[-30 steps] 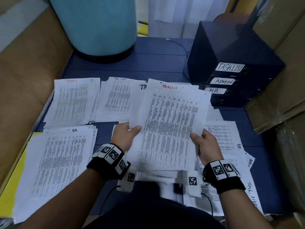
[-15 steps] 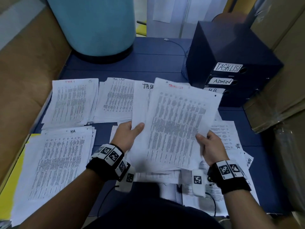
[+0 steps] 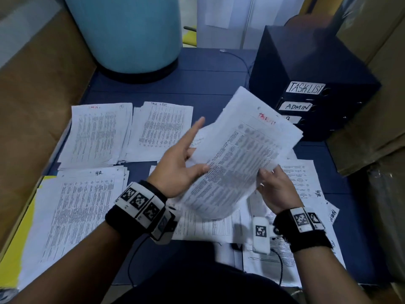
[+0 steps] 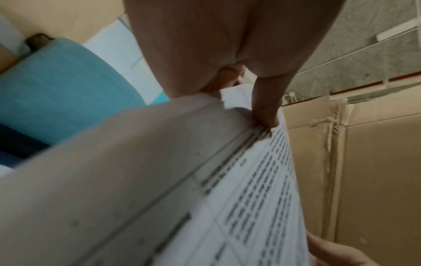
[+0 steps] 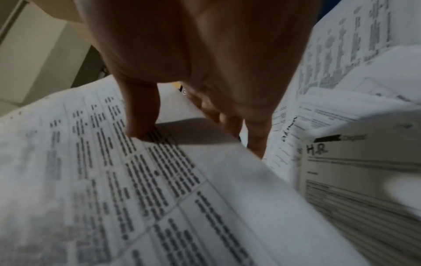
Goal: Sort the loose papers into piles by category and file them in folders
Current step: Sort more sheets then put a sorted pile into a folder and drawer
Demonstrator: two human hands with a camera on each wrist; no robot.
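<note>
I hold a stack of printed sheets (image 3: 238,156) headed TASKLIST in red above the table, tilted to the right. My left hand (image 3: 188,159) pinches its left edge, thumb (image 4: 266,115) on top and fingers behind, with the index finger straight. My right hand (image 3: 270,179) grips the lower right edge, thumb (image 5: 141,126) on the print and fingers underneath. Three sorted piles lie on the table: ADMIN (image 3: 98,132), TASK LIST (image 3: 162,128) and HR (image 3: 83,207). A dark file box (image 3: 311,69) at the back right carries the labels TASKLIST (image 3: 304,87) and ADMIN (image 3: 295,106); a third label is half hidden.
Loose sheets (image 3: 304,181), one marked HR (image 5: 353,171), are spread at the right and under my hands. A yellow folder (image 3: 26,222) lies under the HR pile. A big blue cylinder (image 3: 129,34) stands at the back left. Cardboard (image 3: 32,95) walls both sides of the blue table (image 3: 197,84).
The stack has swung clockwise and tilted to the right, towards the file box. My left hand has risen and turned, its index finger now stretched out. The right hand keeps its grip.
</note>
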